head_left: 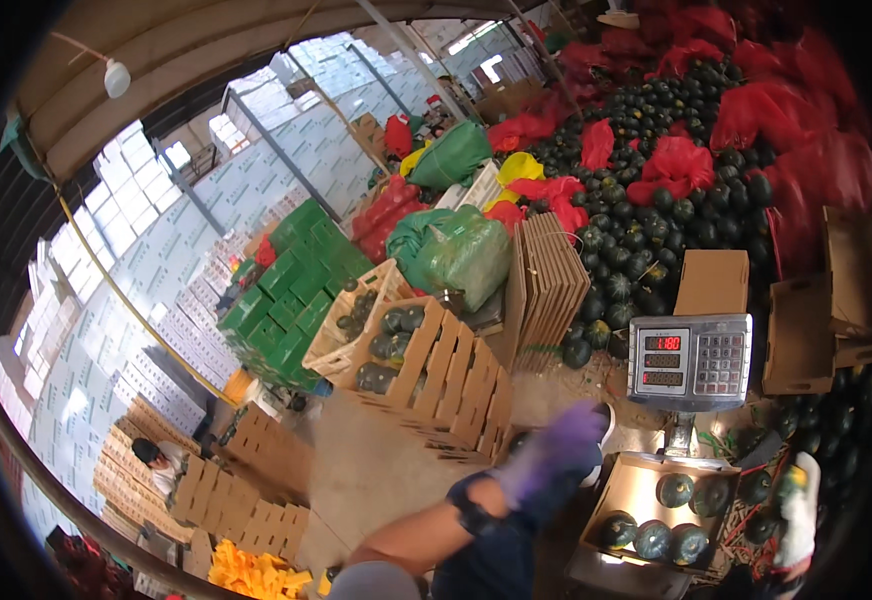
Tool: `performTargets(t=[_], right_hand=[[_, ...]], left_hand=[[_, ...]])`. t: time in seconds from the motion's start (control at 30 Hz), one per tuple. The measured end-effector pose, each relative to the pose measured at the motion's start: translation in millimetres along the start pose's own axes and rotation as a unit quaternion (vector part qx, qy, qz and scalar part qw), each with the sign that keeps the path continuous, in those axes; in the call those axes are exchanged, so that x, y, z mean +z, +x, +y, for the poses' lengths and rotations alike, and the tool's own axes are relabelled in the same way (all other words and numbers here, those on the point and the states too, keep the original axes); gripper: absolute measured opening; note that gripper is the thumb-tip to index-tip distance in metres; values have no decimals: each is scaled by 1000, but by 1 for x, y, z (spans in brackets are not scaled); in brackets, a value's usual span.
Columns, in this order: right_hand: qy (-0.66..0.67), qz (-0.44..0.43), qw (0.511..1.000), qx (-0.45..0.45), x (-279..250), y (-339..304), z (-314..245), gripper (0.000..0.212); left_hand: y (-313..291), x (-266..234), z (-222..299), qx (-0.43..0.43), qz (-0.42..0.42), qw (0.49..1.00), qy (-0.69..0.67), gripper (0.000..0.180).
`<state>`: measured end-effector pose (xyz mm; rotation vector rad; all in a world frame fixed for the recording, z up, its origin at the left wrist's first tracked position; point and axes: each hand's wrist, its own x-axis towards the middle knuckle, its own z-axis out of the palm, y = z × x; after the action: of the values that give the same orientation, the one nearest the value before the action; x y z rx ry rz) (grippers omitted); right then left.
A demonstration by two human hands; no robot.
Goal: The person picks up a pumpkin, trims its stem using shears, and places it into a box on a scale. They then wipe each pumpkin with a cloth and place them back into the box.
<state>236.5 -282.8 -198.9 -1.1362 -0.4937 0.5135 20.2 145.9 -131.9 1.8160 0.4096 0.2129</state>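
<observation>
My left hand (559,455), in a purple glove with a dark watch at the wrist, is smeared by motion; its fingers cannot be made out, nor anything in them. It hovers left of a shallow cardboard box (611,505) that rests on a scale and holds several dark green squashes (653,541). At the far right, my right hand (799,520) wears a white glove, curled along a green and yellow squash (790,484). The scale's display (689,362), a grey panel with red lit digits and a keypad, stands just beyond the box.
Stacked cardboard boxes (446,375), the top one holding squashes, stand left of centre. Flattened cartons (546,285) lean behind them. A large squash heap (621,235) with red net bags (776,115) fills the back right. Green crates (296,290) and another person (161,465) are leftward.
</observation>
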Motion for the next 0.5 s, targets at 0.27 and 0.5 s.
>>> performTargets(t=[0.27,0.5], right_hand=[[-415,-318,816,-247,131,59,-87,35],[-368,-11,929,13,-1,9,-148,44]], left_hand=[[-69,67,40,-56,-98,976,-186,66],[-113,-131,237,-89,75,989,89,60]])
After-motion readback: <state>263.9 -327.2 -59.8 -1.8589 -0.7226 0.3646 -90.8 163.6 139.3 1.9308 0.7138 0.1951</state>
